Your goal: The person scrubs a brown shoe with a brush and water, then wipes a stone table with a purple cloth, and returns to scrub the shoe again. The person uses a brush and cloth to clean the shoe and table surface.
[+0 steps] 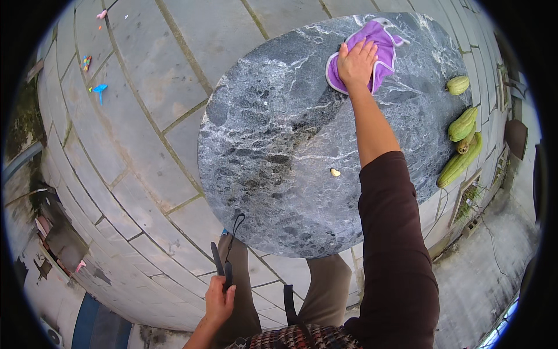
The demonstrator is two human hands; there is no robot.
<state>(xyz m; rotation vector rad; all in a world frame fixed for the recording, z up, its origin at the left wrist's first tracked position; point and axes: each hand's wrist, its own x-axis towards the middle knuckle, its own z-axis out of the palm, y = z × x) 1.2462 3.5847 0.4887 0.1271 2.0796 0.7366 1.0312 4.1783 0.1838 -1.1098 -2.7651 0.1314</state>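
Observation:
A purple cloth with pale edging (383, 48) lies crumpled near the far edge of a round grey stone table (270, 131). Pressed flat on the cloth is my right hand (358, 63), its fingers a little spread. My left hand (220, 301) is low in front of my lap, closed round a black strap (228, 270) with a thin cord loop that reaches up over the table's near edge. A small pale yellow piece (335, 172) rests on the stone, left of my right forearm.
Along the table's right edge lie several green gourds (463, 124), one of them long (461, 163). A blue plastic toy (100, 88) and a multicoloured toy (87, 63) lie on the paving at the left. My knees are at the table's near edge.

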